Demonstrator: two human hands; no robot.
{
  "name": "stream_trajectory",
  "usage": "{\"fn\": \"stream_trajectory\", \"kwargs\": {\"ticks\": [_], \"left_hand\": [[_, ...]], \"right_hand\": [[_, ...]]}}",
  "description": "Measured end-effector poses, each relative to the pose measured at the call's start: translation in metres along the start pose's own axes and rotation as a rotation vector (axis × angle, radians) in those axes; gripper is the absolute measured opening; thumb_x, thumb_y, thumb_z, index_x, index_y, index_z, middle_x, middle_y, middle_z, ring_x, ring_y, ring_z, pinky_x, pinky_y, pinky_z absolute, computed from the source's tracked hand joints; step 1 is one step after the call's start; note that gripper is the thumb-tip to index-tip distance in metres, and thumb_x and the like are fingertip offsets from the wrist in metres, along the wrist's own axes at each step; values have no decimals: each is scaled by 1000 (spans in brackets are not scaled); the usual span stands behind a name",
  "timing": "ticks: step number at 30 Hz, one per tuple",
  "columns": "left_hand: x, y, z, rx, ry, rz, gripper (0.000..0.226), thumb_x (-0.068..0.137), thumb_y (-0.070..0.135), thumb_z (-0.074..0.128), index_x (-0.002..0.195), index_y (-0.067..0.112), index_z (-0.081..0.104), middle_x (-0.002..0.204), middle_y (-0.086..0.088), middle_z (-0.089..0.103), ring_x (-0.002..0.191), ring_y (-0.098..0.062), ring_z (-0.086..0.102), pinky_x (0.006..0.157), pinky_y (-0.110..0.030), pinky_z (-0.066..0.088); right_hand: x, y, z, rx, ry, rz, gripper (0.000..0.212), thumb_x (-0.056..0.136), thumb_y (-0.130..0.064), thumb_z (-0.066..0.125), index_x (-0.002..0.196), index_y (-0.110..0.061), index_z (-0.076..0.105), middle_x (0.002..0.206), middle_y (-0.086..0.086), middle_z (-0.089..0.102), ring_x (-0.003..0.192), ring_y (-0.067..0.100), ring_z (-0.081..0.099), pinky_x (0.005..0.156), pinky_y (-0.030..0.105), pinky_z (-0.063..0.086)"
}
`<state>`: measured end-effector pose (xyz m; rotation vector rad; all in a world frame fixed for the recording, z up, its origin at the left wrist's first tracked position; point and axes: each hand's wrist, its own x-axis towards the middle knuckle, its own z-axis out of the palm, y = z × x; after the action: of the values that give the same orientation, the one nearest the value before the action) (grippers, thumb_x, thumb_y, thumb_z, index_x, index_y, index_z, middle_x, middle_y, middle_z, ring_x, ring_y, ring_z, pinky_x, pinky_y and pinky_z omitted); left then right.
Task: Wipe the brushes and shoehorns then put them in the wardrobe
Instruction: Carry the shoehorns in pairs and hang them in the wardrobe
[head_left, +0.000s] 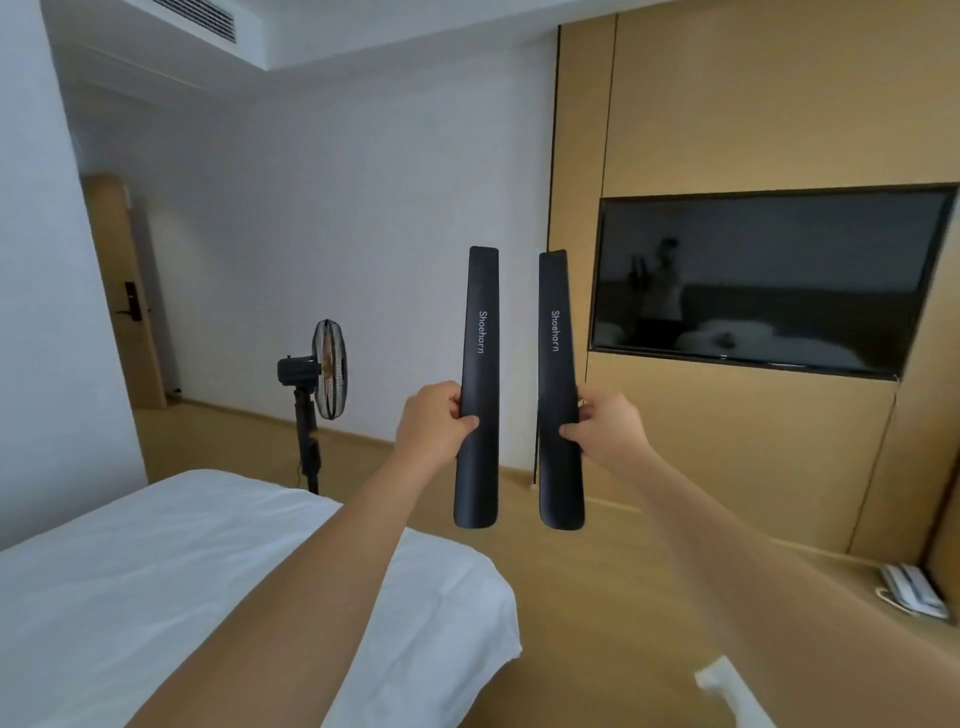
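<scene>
Two long black shoehorns, each printed "Shoehorn" in white, are held upright side by side at arm's length in front of me. My left hand (434, 423) grips the left shoehorn (480, 332) a little below its middle, thumb across the front. My right hand (605, 426) grips the right shoehorn (556, 332) at about the same height. The two shoehorns stand apart with a narrow gap between them. No brushes or wardrobe are in view.
A bed with a white sheet (208, 582) fills the lower left. A black standing fan (319, 374) stands by the white wall. A wall-mounted TV (769, 280) sits on wood panelling at right. A white telephone (909, 590) lies low right. A door (124, 296) is far left.
</scene>
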<state>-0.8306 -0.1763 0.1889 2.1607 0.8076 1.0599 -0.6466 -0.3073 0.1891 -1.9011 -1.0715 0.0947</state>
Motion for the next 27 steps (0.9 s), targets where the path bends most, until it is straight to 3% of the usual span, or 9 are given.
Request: {"fn": "stream_trajectory", "kwargs": {"ticks": [3, 10, 16, 20, 27], "left_hand": [[51, -9, 24, -41, -42, 32, 9, 83, 9, 70, 87, 12, 63, 83, -9, 70, 80, -28, 69, 68, -49, 60], [164, -21, 71, -97, -125, 107, 8, 84, 9, 69, 91, 9, 65, 86, -9, 71, 81, -27, 69, 64, -47, 61], [228, -31, 128, -144, -157, 160, 6, 86, 11, 68, 91, 10, 65, 87, -8, 70, 81, -25, 68, 65, -48, 61], [265, -35, 172, -145, -173, 177, 11, 85, 12, 69, 94, 7, 66, 88, -11, 69, 81, -27, 67, 68, -49, 60], [337, -38, 260, -122, -176, 171, 13, 87, 13, 69, 94, 3, 65, 88, -15, 69, 82, -29, 67, 68, -52, 59]], "right_hand": [[44, 12, 1, -20, 45, 48, 50, 88, -7, 71, 135, -20, 57, 98, -3, 68, 89, 21, 67, 73, 36, 61], [134, 37, 1, -4, 169, 130, 50, 87, -5, 71, 133, -21, 59, 85, -12, 64, 86, 19, 66, 75, 38, 62], [188, 76, -6, 33, 226, 200, 44, 89, -4, 69, 129, -21, 61, 90, -6, 68, 83, 17, 66, 70, 37, 62], [226, 112, -12, 98, 241, 226, 42, 88, -1, 68, 126, -17, 63, 101, 4, 72, 91, 25, 69, 76, 45, 63], [320, 181, -25, 174, 186, 238, 40, 89, 2, 67, 127, -12, 62, 111, 7, 71, 101, 29, 68, 80, 46, 62]]}}
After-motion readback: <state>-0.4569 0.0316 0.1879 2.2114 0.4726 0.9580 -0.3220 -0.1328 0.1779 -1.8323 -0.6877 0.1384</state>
